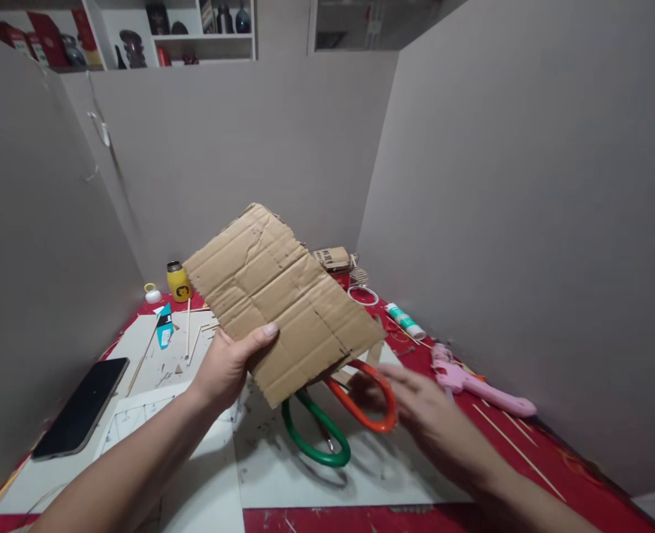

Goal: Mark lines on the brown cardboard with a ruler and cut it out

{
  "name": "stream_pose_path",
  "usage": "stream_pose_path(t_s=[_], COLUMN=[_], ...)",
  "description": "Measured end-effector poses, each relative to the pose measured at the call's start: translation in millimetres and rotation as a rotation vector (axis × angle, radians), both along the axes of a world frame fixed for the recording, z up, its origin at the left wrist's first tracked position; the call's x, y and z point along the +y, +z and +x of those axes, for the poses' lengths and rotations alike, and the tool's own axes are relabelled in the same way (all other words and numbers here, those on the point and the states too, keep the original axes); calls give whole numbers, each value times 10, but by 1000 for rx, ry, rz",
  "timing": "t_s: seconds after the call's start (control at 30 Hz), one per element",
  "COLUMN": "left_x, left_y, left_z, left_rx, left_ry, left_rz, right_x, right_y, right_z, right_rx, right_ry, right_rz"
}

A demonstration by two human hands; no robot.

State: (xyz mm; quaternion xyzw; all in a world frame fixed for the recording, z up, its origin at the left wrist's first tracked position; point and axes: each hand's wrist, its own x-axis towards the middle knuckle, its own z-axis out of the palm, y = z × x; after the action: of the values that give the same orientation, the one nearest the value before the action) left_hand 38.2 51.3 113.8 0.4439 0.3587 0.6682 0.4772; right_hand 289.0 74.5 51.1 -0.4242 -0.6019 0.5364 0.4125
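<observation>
My left hand [230, 364] grips the near edge of a torn brown cardboard sheet [283, 300], thumb on top, holding it tilted above the table. Under the sheet lie large scissors with a green handle loop [316, 440] and an orange handle loop [372, 403]. My right hand [416, 403], blurred, reaches at the orange loop with its fingers spread; whether it touches the loop is unclear.
A black phone [80, 407] lies at the left on white board [316, 481]. A yellow bottle [178, 282], a teal box [164, 326], thin wooden sticks [188, 326], a glue stick [405, 320] and a pink glue gun [479, 389] lie on the red cloth. Grey partition walls surround the table.
</observation>
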Motion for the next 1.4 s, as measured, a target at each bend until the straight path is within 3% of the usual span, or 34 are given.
stream_pose_path(t_s=[0.1, 0.2, 0.3, 0.5, 0.57, 0.67, 0.8, 0.93, 1.03, 1.13, 1.23, 1.4], left_x=[-36, -55, -58, -48, -37, -11, 18, 49, 101, 154, 173, 110], left_y=[-18, -86, -150, -178, -141, -23, 181, 258, 158, -18, -141, -146], left_z=[37, 107, 167, 195, 166, 64, -141, -286, -284, -189, -73, 59], left_rx=[-18, -29, -9, 24, 34, 29, 15, 34, 101, 215, 277, 175], left_ry=[-76, -175, -227, -270, -314, -312, -126, -48, -111, -219, -265, -255], left_rz=[-61, -153, -195, -193, -196, -201, -186, -187, -202, -241, -267, -369], right_x=[-48, -134, -151, -112, -126, -130, -30, 132, 173, 135, 79, 83], right_y=[-74, -165, -194, -198, -198, -198, -212, -147, -41, 0, -46, -123], right_z=[-164, -218, -187, -181, -190, -141, -10, 17, -23, -54, -56, -16], right_rx=[187, 301, 397, 483, 428, 273, 116, 309, 417, 438, 320, 206], right_ry=[484, 738, 880, 909, 866, 694, 402, 138, -55, -77, -24, -26], right_rz=[-443, -653, -779, -802, -716, -491, -205, -18, 52, 83, 169, 292])
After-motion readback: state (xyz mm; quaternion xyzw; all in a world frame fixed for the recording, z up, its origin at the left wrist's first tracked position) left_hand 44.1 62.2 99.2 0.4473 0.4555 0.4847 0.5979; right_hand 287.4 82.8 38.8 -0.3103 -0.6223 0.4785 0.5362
